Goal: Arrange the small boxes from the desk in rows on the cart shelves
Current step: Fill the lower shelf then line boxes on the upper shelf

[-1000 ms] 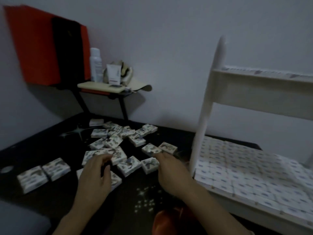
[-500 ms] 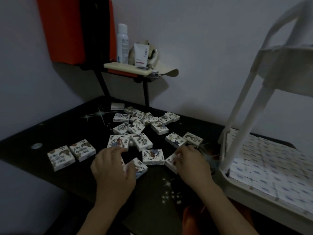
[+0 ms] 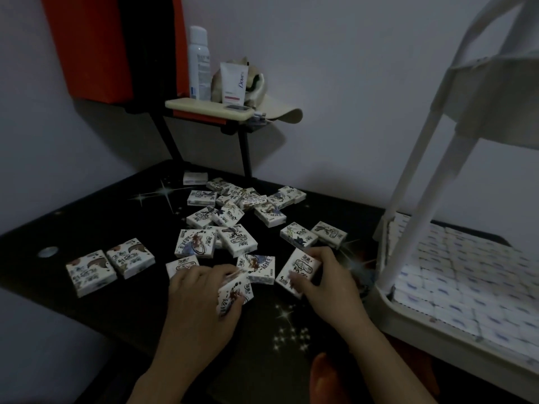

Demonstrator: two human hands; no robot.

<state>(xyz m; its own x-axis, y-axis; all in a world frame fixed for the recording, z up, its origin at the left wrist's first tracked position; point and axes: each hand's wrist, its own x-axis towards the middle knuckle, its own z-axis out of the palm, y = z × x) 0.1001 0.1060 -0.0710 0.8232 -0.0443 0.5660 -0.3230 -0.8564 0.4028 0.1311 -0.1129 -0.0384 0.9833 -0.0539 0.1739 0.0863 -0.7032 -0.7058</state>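
While dim light flattens much of the detail, the left hand (image 3: pixel 201 298) plainly pinches one small box (image 3: pixel 235 291), a flat white carton printed with dark ink drawings, tilted up off the black desk (image 3: pixel 96 217), fingers curled over its upper edge. The right hand (image 3: pixel 326 284) grips a second box (image 3: pixel 297 268) along its right side, likewise held at a slant. Behind them the scattered boxes (image 3: pixel 230 211) lie in a loose heap, several overlapping, and a pair of boxes (image 3: pixel 109 265) sits side by side, touching, well to the left. Glossy, the desk top carries printed white stars. At right stands the white plastic cart (image 3: pixel 423 208) on round posts; its lower shelf (image 3: pixel 385 304) is packed with rows of boxes (image 3: pixel 466 275), their print too blurred to read, and its upper shelf (image 3: pixel 495 97) is cut off by the frame edge. A Dove tube (image 3: pixel 233 83) and a spray can (image 3: pixel 199 62) stand on a small raised stand (image 3: pixel 208 107) at the back
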